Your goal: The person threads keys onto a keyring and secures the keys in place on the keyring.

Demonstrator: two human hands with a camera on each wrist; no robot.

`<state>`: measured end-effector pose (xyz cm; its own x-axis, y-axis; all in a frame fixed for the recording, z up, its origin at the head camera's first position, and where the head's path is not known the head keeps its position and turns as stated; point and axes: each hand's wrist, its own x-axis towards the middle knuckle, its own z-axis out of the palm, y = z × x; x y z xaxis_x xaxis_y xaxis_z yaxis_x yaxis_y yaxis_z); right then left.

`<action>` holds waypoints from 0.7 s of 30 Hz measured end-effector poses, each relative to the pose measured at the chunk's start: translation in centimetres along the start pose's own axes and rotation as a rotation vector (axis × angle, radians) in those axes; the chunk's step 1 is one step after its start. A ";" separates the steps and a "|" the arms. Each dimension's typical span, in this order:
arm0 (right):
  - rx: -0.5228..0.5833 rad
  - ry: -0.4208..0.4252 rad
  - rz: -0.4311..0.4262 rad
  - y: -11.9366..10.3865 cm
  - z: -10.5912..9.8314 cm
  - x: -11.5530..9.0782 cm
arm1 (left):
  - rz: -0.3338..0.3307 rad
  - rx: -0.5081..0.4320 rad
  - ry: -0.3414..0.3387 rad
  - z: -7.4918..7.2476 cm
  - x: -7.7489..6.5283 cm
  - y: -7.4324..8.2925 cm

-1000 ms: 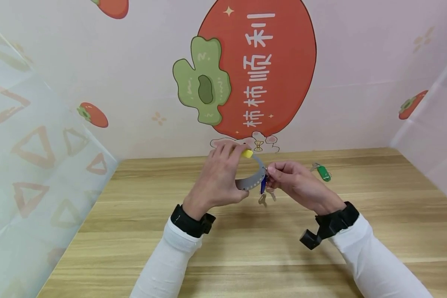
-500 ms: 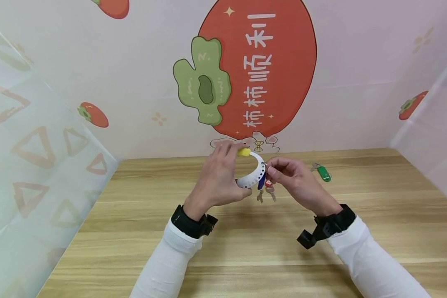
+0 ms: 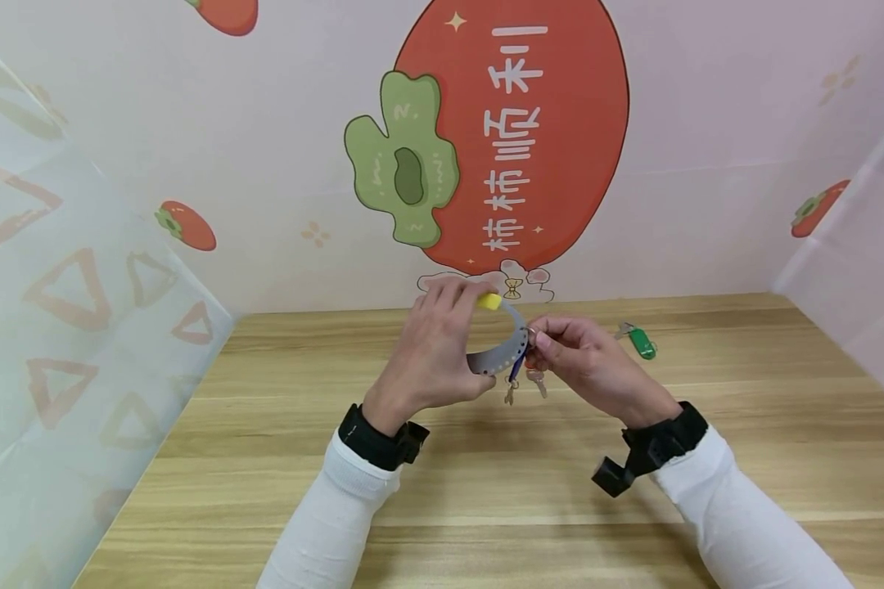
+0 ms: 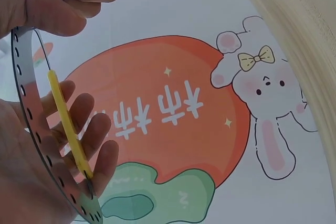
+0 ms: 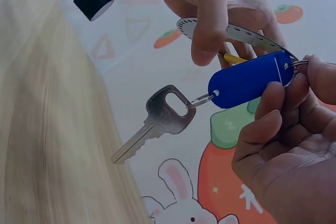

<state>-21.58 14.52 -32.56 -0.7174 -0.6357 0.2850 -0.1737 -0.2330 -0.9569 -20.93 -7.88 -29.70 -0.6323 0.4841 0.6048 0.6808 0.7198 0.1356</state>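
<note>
The left hand (image 3: 436, 352) grips the holed band (image 3: 499, 357), seemingly for steadiness — at its edge, the right hand (image 3: 589, 360) pinches the metal ring (image 5: 300, 62) of the blue tag (image 5: 249, 81), 1 key (image 5: 157, 118) dangling. Farther right lies 1 green tag (image 3: 642, 343).

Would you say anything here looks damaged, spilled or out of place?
Nothing looks spilled, and the blue tag and its key show no visible damage. The only oddity is the big fruit drawing on the backdrop: it sits sideways, its leafy top pointing left in the head view.
</note>
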 end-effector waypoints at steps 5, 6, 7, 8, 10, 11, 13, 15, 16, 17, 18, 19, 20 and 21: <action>0.011 -0.026 -0.014 -0.1 -0.1 0.0 | 0.008 0.011 -0.003 0.0 0.0 0.0; 0.000 -0.021 -0.010 -0.2 -0.1 0.0 | 0.004 0.013 -0.007 0.0 0.0 0.0; -0.011 -0.012 -0.003 -0.2 -0.1 0.0 | -0.003 0.015 -0.014 0.0 0.0 0.0; -0.021 0.001 0.011 -0.2 -0.1 -0.1 | -0.011 0.018 -0.021 0.0 0.0 0.1; -0.037 0.027 0.034 -0.3 -0.1 -0.1 | -0.028 0.022 -0.033 0.0 0.0 0.1; -0.039 0.037 0.041 -0.3 0.0 -0.1 | -0.036 0.023 -0.039 0.0 -0.1 0.1; -0.022 0.045 0.046 -0.4 0.1 -0.1 | -0.047 0.025 -0.043 0.0 -0.1 0.1; 0.010 0.045 0.041 -0.4 0.2 0.0 | -0.048 0.024 -0.040 -0.1 -0.1 0.1; 0.026 0.043 0.037 -0.4 0.2 0.0 | -0.048 0.021 -0.037 -0.1 -0.1 0.1; 0.040 0.043 0.033 -0.4 0.2 0.0 | -0.050 0.018 -0.036 -0.1 0.0 0.1; 0.053 0.043 0.029 -0.3 0.2 0.0 | -0.051 0.017 -0.036 -0.1 0.0 0.1; 0.064 0.046 0.026 -0.3 0.3 0.0 | -0.054 0.017 -0.037 -0.1 0.0 0.1; 0.069 0.047 0.025 -0.3 0.3 0.0 | -0.056 0.016 -0.039 -0.1 0.0 0.1; 0.072 0.049 0.022 -0.3 0.3 0.0 | -0.059 0.015 -0.042 -0.1 0.0 0.1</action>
<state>-21.35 14.39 -32.29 -0.7532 -0.6047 0.2589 -0.1095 -0.2728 -0.9558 -20.83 -7.85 -29.65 -0.6863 0.4613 0.5623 0.6368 0.7547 0.1580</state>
